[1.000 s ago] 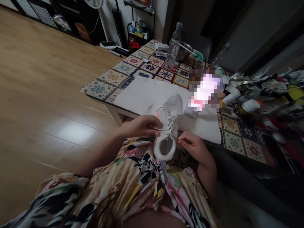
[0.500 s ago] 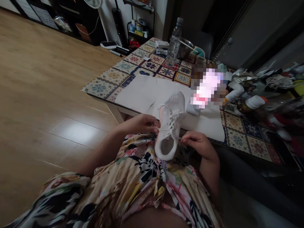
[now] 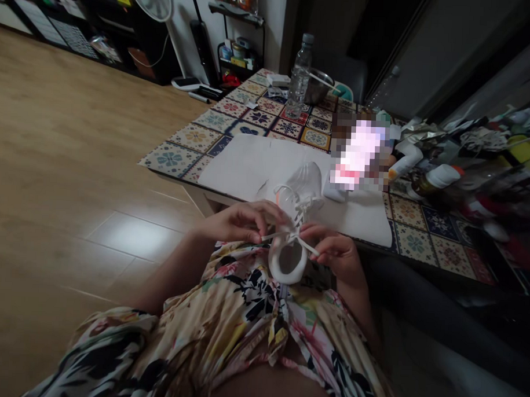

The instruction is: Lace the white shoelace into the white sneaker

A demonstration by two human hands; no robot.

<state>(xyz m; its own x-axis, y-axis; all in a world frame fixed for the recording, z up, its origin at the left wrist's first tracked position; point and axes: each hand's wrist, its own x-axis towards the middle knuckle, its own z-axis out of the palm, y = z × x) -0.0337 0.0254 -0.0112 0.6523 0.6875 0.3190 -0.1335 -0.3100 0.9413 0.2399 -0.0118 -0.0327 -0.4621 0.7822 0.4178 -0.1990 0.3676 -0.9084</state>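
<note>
A white sneaker (image 3: 307, 179) points away from me, its toe over the table's front edge and its heel opening (image 3: 290, 262) towards my body. My left hand (image 3: 242, 221) is closed on one end of the white shoelace (image 3: 272, 236), pinching it left of the shoe. On the right, my right hand (image 3: 335, 250) pinches the other lace end. Fingers of both hands reach over the shoe's tongue, where the lace crosses; how it is looped there is partly hidden by them.
White paper (image 3: 244, 160) covers part of the tile-patterned table (image 3: 171, 154). A pixelated bright phone-like shape (image 3: 357, 155) stands behind the shoe. A plastic bottle (image 3: 299, 78) and a metal bowl (image 3: 317, 87) stand further back. Bottles and clutter (image 3: 442, 178) crowd the right side.
Both hands have moved inward over the shoe's tongue, with fingers now meeting near the lace crossing. Before, they were farther apart, drawing the lace ends out to either side.
</note>
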